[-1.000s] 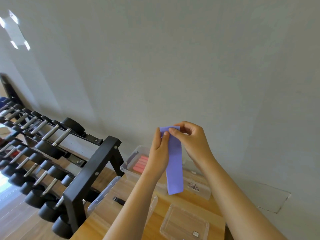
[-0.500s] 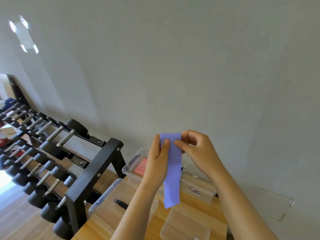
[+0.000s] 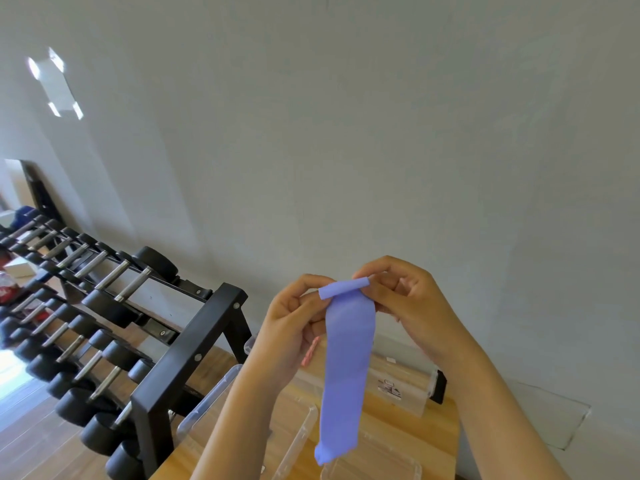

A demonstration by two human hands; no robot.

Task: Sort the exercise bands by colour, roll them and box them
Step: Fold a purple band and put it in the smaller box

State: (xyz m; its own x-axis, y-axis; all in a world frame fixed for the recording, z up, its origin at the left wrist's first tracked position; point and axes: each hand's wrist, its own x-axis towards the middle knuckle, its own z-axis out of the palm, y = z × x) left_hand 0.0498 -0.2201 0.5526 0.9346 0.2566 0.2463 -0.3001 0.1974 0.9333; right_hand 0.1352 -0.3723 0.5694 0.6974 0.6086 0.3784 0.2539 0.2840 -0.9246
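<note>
Right of a black steel dumbbell rack [image 3: 187, 358], the left hand [image 3: 291, 327] is pinching the rolled top of a flat lilac rubber exercise band [image 3: 346, 368], and the right hand [image 3: 408, 299] is pinching the roll's other end. The band is dangling over the wooden counter [image 3: 436, 434].

Both hands — left hand [image 3: 289, 323], right hand [image 3: 403, 296] — pinch the purple band's [image 3: 348, 358] rolled top.

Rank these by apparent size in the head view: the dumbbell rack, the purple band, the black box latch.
1. dumbbell rack
2. purple band, which looks larger because it is held near the camera
3. black box latch, clearly the smallest
</note>
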